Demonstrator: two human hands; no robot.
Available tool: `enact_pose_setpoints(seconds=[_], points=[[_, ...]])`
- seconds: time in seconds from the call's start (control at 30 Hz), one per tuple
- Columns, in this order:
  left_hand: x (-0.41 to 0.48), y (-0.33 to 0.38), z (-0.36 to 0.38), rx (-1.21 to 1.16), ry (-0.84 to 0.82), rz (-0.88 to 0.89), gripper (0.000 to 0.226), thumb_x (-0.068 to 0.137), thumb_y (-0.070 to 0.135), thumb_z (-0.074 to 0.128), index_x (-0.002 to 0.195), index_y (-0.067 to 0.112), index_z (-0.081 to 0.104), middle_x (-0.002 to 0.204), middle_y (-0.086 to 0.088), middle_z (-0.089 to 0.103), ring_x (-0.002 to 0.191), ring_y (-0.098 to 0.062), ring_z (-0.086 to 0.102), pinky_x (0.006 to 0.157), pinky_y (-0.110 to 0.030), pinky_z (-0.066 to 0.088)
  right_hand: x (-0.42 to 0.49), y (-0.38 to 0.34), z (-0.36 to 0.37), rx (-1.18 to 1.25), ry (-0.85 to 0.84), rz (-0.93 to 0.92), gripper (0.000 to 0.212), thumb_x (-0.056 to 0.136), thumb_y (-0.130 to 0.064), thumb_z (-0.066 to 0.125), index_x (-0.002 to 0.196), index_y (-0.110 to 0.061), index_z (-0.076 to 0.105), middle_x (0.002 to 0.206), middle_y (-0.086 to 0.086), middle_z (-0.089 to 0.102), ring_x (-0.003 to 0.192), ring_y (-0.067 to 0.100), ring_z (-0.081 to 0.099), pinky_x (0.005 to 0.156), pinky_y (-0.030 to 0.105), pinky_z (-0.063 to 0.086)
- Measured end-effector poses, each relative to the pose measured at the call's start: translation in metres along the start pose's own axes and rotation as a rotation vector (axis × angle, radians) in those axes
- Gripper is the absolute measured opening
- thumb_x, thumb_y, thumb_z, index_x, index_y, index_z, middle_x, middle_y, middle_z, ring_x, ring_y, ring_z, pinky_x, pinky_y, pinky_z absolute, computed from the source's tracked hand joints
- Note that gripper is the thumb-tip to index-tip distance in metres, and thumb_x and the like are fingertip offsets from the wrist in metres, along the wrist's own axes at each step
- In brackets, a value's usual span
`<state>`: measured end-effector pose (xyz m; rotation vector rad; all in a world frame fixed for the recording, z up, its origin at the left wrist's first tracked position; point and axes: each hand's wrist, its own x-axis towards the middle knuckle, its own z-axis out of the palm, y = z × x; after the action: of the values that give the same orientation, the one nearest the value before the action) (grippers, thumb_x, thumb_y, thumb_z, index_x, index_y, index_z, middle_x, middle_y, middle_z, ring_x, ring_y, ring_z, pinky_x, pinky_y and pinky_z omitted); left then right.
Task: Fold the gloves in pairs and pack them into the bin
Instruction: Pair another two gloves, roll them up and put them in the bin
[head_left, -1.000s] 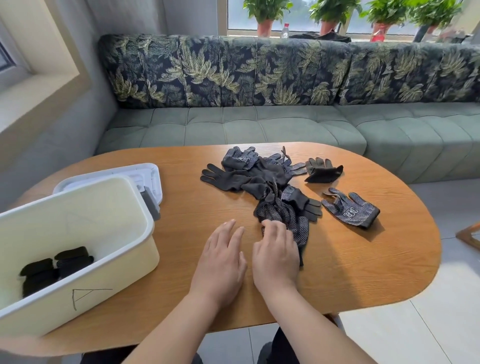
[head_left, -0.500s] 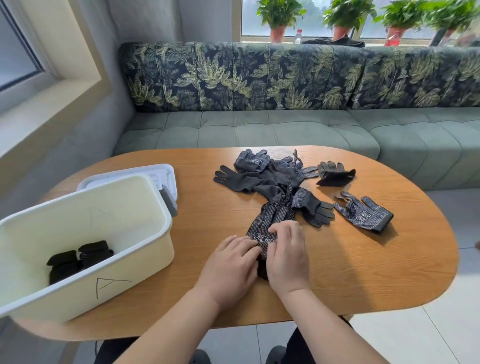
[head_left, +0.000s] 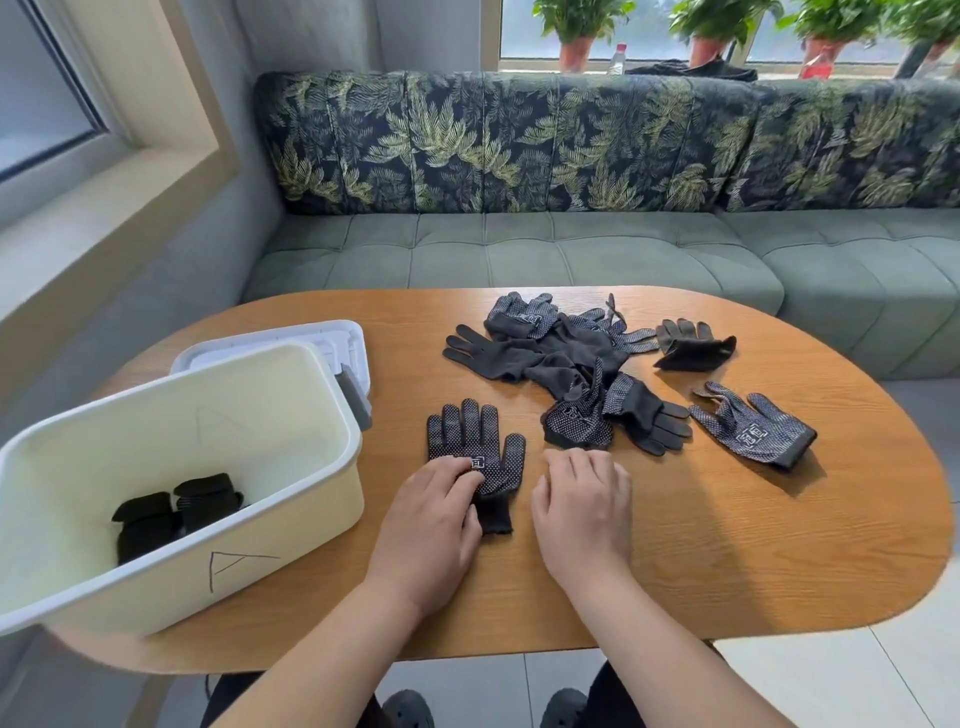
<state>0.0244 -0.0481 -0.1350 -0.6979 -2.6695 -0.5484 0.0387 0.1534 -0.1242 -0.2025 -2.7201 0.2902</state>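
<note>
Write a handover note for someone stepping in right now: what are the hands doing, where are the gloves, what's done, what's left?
Left hand presses on a dark dotted fabric glove laid flat on the oval wooden table. Right hand is open beside it, holding nothing.
Done: black folded gloves lie in the white plastic bin.
To do: find the flat glove's mate in the tangled glove pile, fold, pack; then the rest.

On the counter (head_left: 727, 545) the bin (head_left: 291, 530) sits to my left, its lid (head_left: 332, 338) behind it and folded gloves (head_left: 176, 512) inside. My left hand (head_left: 431, 530) rests on a flat glove (head_left: 480, 447) just right of the bin. My right hand (head_left: 582, 512) is beside that glove, with the glove pile (head_left: 561, 358) behind it and two single gloves (head_left: 753, 431) further right.
</note>
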Motion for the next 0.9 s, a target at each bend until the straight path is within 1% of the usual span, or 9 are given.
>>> enact_pose_setpoints(seconds=[0.03, 0.1, 0.17, 0.23, 0.33, 0.47, 0.53, 0.77, 0.9], points=[[0.0006, 0.0003, 0.001, 0.014, 0.004, 0.014, 0.036, 0.099, 0.024, 0.058, 0.133, 0.015, 0.066, 0.141, -0.003, 0.059, 0.137, -0.027, 0.053, 0.116, -0.045, 0.045, -0.0007, -0.0011, -0.0003, -0.003, 0.01, -0.029, 0.031, 0.096, -0.032, 0.059, 0.124, -0.024, 0.07, 0.12, -0.004, 0.064, 0.119, 0.023, 0.054, 0.109, 0.044, 0.041], [0.0025, 0.001, 0.003, 0.042, -0.003, 0.039, 0.038, 0.1, 0.028, 0.055, 0.134, 0.015, 0.066, 0.144, -0.006, 0.059, 0.139, -0.029, 0.053, 0.118, -0.045, 0.044, 0.0002, -0.0021, 0.001, -0.004, -0.004, -0.028, 0.036, 0.097, -0.033, 0.059, 0.131, -0.023, 0.066, 0.134, 0.0, 0.059, 0.132, 0.025, 0.051, 0.115, 0.045, 0.04], [0.0045, 0.0001, 0.0054, 0.074, -0.032, 0.067, 0.044, 0.101, 0.033, 0.052, 0.139, 0.016, 0.065, 0.15, -0.006, 0.058, 0.144, -0.028, 0.05, 0.121, -0.045, 0.041, 0.0022, -0.0014, 0.0038, -0.009, -0.042, 0.034, 0.046, 0.1, -0.038, 0.055, 0.143, -0.022, 0.059, 0.151, 0.003, 0.053, 0.145, 0.026, 0.043, 0.123, 0.047, 0.034], [0.0059, -0.002, 0.0076, 0.089, -0.066, 0.072, 0.048, 0.103, 0.038, 0.048, 0.144, 0.018, 0.063, 0.155, -0.004, 0.055, 0.149, -0.025, 0.045, 0.124, -0.042, 0.036, 0.0043, -0.001, 0.0058, -0.008, -0.071, 0.097, 0.052, 0.102, -0.043, 0.05, 0.148, -0.019, 0.056, 0.153, 0.003, 0.053, 0.146, 0.026, 0.043, 0.126, 0.048, 0.031], [0.007, -0.0033, 0.0075, 0.072, -0.098, 0.05, 0.051, 0.105, 0.043, 0.044, 0.148, 0.021, 0.06, 0.158, -0.001, 0.052, 0.153, -0.022, 0.04, 0.127, -0.04, 0.03, 0.0054, -0.0036, 0.004, -0.034, -0.05, 0.102, 0.051, 0.101, -0.046, 0.051, 0.144, -0.019, 0.058, 0.14, 0.002, 0.059, 0.134, 0.028, 0.049, 0.123, 0.049, 0.034], [0.0065, -0.0023, 0.0052, 0.064, -0.114, 0.048, 0.051, 0.106, 0.046, 0.043, 0.148, 0.022, 0.059, 0.158, -0.001, 0.051, 0.153, -0.023, 0.039, 0.127, -0.041, 0.031, 0.0032, -0.0049, -0.0008, -0.047, 0.012, 0.086, 0.025, 0.099, -0.042, 0.057, 0.113, -0.023, 0.065, 0.112, 0.001, 0.061, 0.11, 0.029, 0.053, 0.114, 0.049, 0.039], [0.0062, -0.0019, 0.0046, 0.07, -0.12, 0.046, 0.051, 0.106, 0.047, 0.043, 0.147, 0.022, 0.06, 0.158, -0.002, 0.051, 0.152, -0.023, 0.039, 0.127, -0.042, 0.032, 0.0016, -0.0047, -0.0008, -0.065, 0.026, 0.062, 0.019, 0.1, -0.041, 0.056, 0.102, -0.024, 0.065, 0.104, 0.001, 0.061, 0.105, 0.03, 0.053, 0.11, 0.05, 0.04], [0.0047, -0.0021, 0.0057, 0.055, -0.12, 0.03, 0.048, 0.106, 0.046, 0.045, 0.143, 0.021, 0.062, 0.157, -0.002, 0.052, 0.152, -0.024, 0.041, 0.126, -0.044, 0.034, -0.0003, -0.0026, 0.0006, -0.024, 0.042, 0.04, 0.016, 0.095, -0.04, 0.061, 0.091, -0.025, 0.063, 0.098, -0.001, 0.058, 0.1, 0.029, 0.052, 0.099, 0.047, 0.043], [0.0043, -0.0007, 0.0052, 0.055, -0.102, 0.003, 0.048, 0.105, 0.046, 0.048, 0.141, 0.02, 0.063, 0.154, -0.004, 0.054, 0.15, -0.025, 0.043, 0.124, -0.046, 0.036, -0.0017, -0.003, -0.0028, 0.052, 0.011, -0.059, 0.014, 0.095, -0.041, 0.062, 0.099, -0.028, 0.065, 0.103, -0.006, 0.057, 0.103, 0.023, 0.052, 0.095, 0.043, 0.045]])
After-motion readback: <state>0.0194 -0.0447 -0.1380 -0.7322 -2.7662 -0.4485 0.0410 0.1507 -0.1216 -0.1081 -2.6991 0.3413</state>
